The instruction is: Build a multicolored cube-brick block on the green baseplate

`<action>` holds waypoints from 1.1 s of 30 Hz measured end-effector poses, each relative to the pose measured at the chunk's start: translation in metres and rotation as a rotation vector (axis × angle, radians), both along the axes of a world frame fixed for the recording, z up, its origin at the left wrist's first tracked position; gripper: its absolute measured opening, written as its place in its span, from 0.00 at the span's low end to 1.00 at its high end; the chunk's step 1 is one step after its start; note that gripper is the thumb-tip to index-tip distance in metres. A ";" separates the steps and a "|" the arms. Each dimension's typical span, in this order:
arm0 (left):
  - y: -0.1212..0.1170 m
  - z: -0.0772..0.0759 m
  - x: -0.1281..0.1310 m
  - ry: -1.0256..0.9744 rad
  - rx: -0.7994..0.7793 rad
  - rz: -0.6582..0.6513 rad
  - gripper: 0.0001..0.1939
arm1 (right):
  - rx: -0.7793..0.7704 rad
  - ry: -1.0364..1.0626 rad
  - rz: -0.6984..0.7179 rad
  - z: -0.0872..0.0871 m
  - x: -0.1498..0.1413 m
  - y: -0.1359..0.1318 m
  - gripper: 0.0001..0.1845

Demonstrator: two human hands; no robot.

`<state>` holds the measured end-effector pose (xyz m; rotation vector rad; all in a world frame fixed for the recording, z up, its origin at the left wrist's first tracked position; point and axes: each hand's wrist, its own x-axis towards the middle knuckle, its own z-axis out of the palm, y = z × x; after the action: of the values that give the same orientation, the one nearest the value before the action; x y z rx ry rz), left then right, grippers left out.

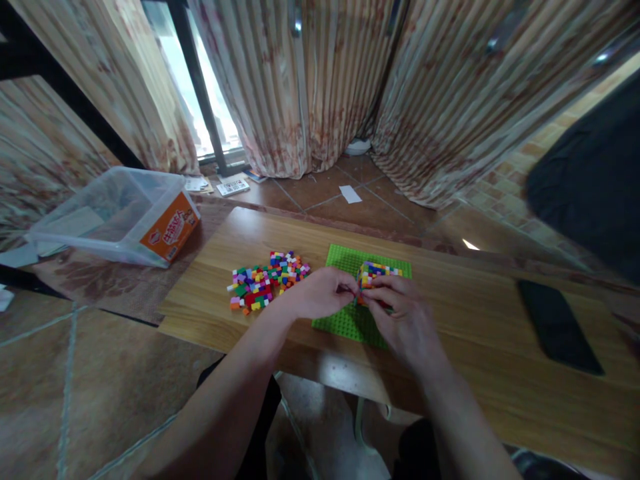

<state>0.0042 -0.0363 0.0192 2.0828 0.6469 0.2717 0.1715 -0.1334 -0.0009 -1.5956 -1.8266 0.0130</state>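
A green studded baseplate (345, 325) lies on the wooden table and carries a small structure of multicoloured toy bricks (383, 269). My left hand (325, 292) is at the structure's left front corner, its fingers closed in a pinch; whatever is between the fingertips is too small to make out. From the right, my right hand (404, 312) reaches over the plate with bent fingers closed against the front of the structure. Both sets of fingertips nearly meet there and hide part of the bricks. Left of the plate, loose toy bricks (259, 281) are spread in a pile.
A dark phone-like slab (560, 325) lies at the right of the wooden table (480, 340). On the floor to the left stands a clear plastic bin (107, 250) with an orange label. Long curtains (330, 87) hang behind, and papers lie on the tiles.
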 end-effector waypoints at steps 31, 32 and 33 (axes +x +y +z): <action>-0.008 0.004 0.004 -0.386 0.085 0.194 0.05 | -0.006 0.480 -0.235 0.007 0.008 -0.001 0.09; -0.011 0.003 0.006 -0.392 0.105 0.204 0.05 | -0.002 0.482 -0.236 0.008 0.008 -0.001 0.09; -0.014 0.002 0.008 -0.388 0.118 0.206 0.05 | 0.002 0.485 -0.234 0.008 0.008 -0.001 0.09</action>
<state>0.0119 -0.0500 0.0213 1.9961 0.6168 0.8259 0.1798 -0.1340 0.0068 -1.6246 -1.2648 0.2682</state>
